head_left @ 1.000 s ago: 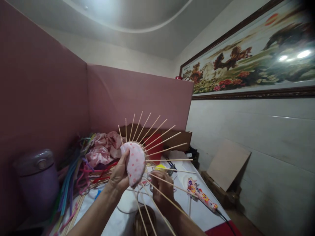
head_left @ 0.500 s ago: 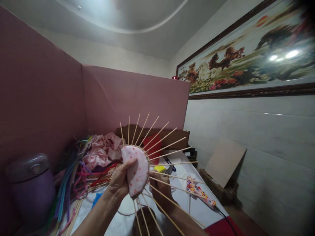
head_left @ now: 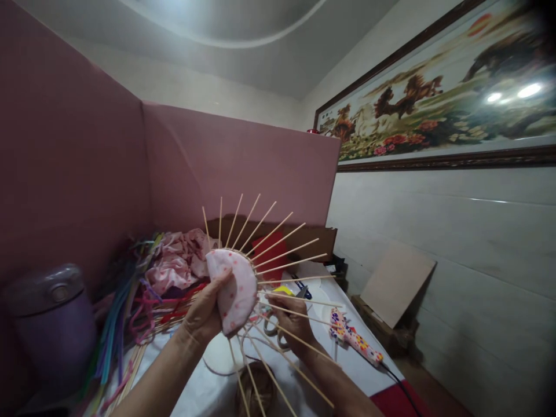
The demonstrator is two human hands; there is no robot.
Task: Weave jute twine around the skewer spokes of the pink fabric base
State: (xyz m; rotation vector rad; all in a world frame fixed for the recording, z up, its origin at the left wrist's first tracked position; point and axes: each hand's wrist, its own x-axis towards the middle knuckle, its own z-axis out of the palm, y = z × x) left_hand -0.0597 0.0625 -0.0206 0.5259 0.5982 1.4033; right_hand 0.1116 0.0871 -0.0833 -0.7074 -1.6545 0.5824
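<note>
My left hand point(head_left: 206, 315) grips a half-round piece point(head_left: 237, 286) covered in pale pink cloth with red spots, thumb on its face. Many thin wooden sticks point(head_left: 270, 240) fan out from its curved edge, which has a narrow brown woven border. Behind the lower right sticks, my right hand point(head_left: 297, 321) is closed, fingertips pinched near the border; what they hold is too small to make out. Scissors point(head_left: 303, 292) show behind that hand, their grey handles below its fingers. Below the sticks stands a brown round roll point(head_left: 256, 389), partly covered by them.
A flowered glue gun point(head_left: 354, 339) with a black cable lies on the right of the white table. Pink cloth point(head_left: 176, 260), coloured strips point(head_left: 119, 324) and a purple lidded container point(head_left: 52, 330) are at left. A yellow object point(head_left: 284, 289) lies behind the right hand.
The half-round piece and my left hand have moved slightly left and up in view. My right hand has come a little up and right, and the scissors' handles now show. The view has shifted slightly.
</note>
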